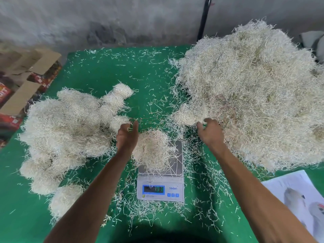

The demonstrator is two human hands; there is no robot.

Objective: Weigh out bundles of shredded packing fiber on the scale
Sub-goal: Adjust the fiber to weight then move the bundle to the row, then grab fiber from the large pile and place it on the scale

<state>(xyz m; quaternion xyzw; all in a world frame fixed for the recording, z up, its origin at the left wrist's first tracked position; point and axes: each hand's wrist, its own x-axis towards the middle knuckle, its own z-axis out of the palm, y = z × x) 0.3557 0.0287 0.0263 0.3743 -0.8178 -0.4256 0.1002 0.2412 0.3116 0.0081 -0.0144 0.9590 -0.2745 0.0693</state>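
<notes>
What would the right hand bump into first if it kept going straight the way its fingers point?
Probably the small tuft of fiber its fingertips already touch. The right hand points away from the person, with the big loose fiber pile right behind that tuft.

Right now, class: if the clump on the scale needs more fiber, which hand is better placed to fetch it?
The right hand: its fingers already touch the big loose heap. The left hand sits between the finished bundles and the scale.
</notes>
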